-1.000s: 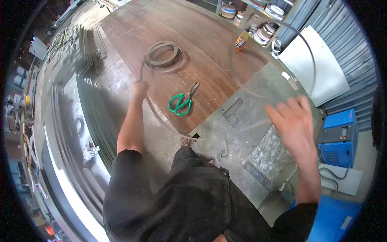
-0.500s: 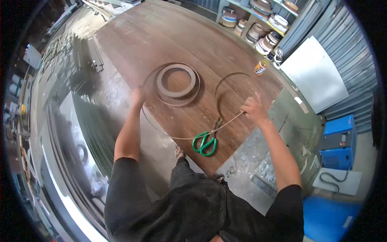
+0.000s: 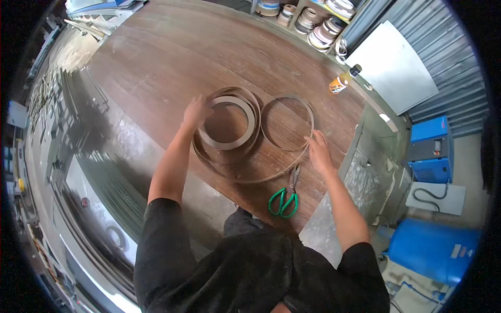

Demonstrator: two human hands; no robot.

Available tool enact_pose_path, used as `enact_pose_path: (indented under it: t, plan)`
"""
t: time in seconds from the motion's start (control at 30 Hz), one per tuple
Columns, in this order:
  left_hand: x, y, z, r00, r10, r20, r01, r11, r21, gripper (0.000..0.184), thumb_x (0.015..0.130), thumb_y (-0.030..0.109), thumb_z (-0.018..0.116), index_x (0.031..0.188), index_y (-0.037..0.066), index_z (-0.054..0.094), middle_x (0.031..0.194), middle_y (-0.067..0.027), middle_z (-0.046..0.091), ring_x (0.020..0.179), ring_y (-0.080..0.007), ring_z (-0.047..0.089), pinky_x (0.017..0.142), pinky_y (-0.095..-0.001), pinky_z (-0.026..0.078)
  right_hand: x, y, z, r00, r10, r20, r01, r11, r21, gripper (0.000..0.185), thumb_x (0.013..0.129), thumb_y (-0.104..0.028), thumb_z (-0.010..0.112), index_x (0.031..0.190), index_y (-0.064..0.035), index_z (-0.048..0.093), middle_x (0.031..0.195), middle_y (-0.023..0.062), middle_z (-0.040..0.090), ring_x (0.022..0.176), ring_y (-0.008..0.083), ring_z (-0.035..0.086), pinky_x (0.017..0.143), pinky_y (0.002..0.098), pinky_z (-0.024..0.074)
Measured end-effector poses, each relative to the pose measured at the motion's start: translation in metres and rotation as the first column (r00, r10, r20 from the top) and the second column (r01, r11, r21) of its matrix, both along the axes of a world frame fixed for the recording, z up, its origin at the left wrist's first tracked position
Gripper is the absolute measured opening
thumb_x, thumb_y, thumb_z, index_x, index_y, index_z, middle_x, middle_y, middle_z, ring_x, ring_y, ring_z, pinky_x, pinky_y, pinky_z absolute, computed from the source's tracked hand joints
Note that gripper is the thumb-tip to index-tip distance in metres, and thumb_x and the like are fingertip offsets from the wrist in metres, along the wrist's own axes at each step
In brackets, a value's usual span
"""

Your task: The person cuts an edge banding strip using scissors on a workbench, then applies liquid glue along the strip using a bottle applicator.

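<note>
Head view: our right hand pinches the banding strip; our left hand's grip, by the coil's left, we cannot tell. Probably light, springy; pinch its flat faces.

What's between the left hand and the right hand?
In the head view: the thick coil nearer the left hand, then the thin loop nearer the right hand.

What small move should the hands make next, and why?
Probably ease the right hand left, bringing the loop towards the coil: that hand is at the loop's edge, the left hand is at the coil, and slack strip bows between them.
</note>
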State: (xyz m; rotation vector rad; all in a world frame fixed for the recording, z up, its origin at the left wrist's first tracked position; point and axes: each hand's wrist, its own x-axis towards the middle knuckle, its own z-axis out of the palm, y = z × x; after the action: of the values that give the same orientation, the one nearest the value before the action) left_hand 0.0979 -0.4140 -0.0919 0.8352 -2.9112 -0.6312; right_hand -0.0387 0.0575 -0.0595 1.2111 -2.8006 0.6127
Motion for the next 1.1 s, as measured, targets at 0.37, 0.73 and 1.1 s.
enact_pose_path:
  t: [0.37, 0.73, 1.1]
  plan:
    - [-0.004, -0.048, -0.007, 0.984, 0.173, -0.049, -0.180, 0.952, -0.248, 0.052, 0.087, 0.027, 0.068, 0.134, 0.009, 0.053, 0.129, -0.0234, 0.054, 0.119, -0.0400, 0.052, 0.098, -0.0468, 0.045, 0.063, -0.054, -0.033, 0.999, 0.027, -0.037, -0.026, 0.999, 0.037, 0.022, 0.083, -0.021, 0.069, 0.100, -0.0088, 0.065, 0.105, 0.0092, 0.063, 0.111, 0.0272, 0.058, 0.090, 0.0470, 0.0435]
    - [0.058, 0.280, 0.037, 0.846, -0.353, -0.400, 0.390, 0.921, 0.010, 0.043, 0.074, 0.028, 0.080, 0.107, 0.005, 0.063, 0.097, -0.0128, 0.061, 0.095, -0.0354, 0.058, 0.084, -0.0458, 0.045, 0.032, -0.042, 0.007, 0.987, -0.133, 0.086, 0.146, 0.974, -0.173, 0.047, 0.090, -0.036, 0.066, 0.125, -0.0054, 0.060, 0.124, 0.0158, 0.062, 0.114, 0.0318, 0.058, 0.100, 0.0449, 0.0432]
    - [0.066, 0.317, 0.069, 0.727, -0.511, -0.459, 0.441, 0.860, -0.258, 0.031, 0.079, 0.008, 0.067, 0.110, 0.013, 0.063, 0.099, -0.0032, 0.062, 0.099, -0.0254, 0.057, 0.090, -0.0435, 0.041, -0.023, -0.032, 0.024, -0.068, 0.490, 0.869, 0.772, 0.577, -0.265, 0.077, 0.084, -0.069, 0.061, 0.125, -0.0037, 0.055, 0.097, 0.0105, 0.069, 0.073, 0.0158, 0.065, 0.062, 0.0346, 0.0542]
